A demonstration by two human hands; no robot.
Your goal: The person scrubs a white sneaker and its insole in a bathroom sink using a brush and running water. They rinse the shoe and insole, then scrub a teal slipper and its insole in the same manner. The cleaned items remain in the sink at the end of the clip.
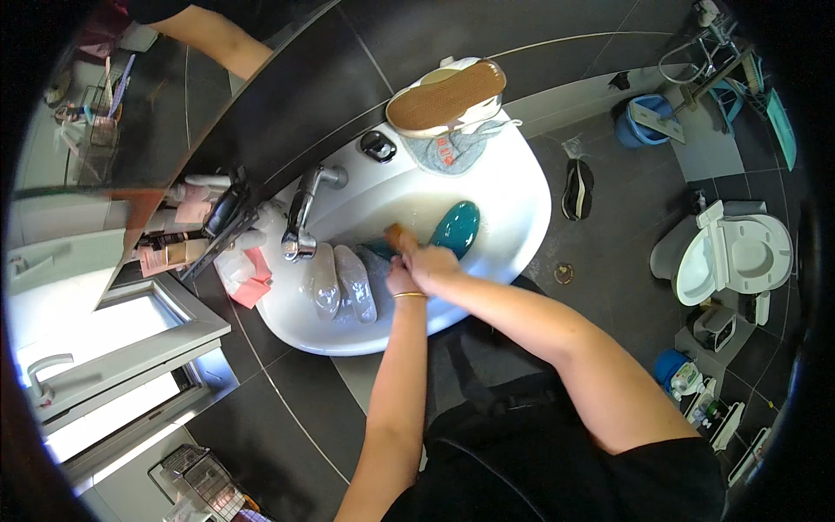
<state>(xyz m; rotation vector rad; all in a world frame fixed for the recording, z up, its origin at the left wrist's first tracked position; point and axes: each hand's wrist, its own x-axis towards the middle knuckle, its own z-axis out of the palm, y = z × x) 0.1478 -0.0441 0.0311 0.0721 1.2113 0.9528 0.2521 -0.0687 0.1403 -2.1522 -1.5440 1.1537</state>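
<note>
Over the white washbasin (522,209), my two hands meet close together. My right hand (432,268) is closed on a small orange-brown piece (397,236), perhaps the end of a brush. Tucked against it, my left hand (401,279) is curled, its fingers mostly hidden, above a wet dark-grey piece (379,270) whose kind I cannot make out. A glossy teal oval thing (457,229) leans in the basin to the right of my hands. Two pale translucent shoe insoles (355,283) lie side by side on the left, below the tap.
A chrome tap (300,213) reaches over the basin's left end. On the back rim, a shoe with a brown sole (448,97) rests by a grey cloth (452,155). Bottles and tubes (196,217) crowd the left. A dark shoe (577,189) lies on the floor, with a toilet (748,252) beyond.
</note>
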